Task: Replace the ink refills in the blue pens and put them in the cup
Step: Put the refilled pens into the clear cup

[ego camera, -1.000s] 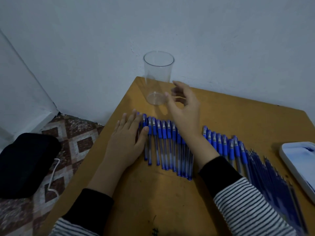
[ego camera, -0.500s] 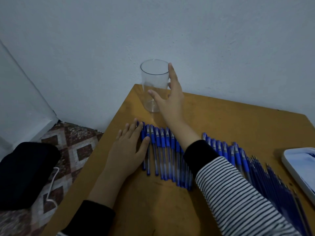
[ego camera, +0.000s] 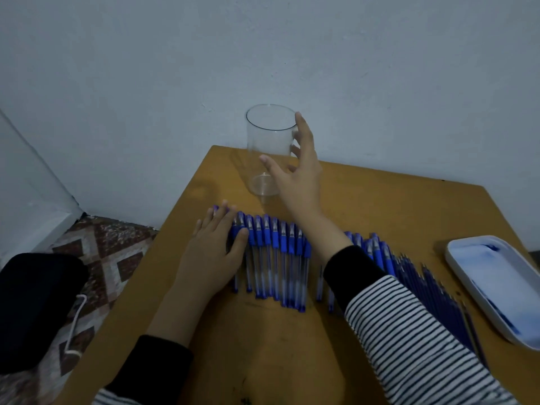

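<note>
Wooden table (ego camera: 380, 206) vs. pale wall (ego camera: 380, 68). Clear cup (ego camera: 267, 141) upright at table's far edge, top centre; R hand (ego camera: 298, 182) fingers spread apart round its right side, not clamped. L hand (ego camera: 213, 249) flat, fingers straight, on left end of blue pens (ego camera: 274, 252) row, mid-frame

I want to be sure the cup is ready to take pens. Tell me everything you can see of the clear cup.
The cup is a tall, clear, straight-sided tumbler, plastic by its look, with a round open rim. It stands upright and empty near the far left corner of the table. The right hand is spread around its right side, thumb in front, fingers showing through the clear side behind. Whether it grips the cup cannot be told.
</note>
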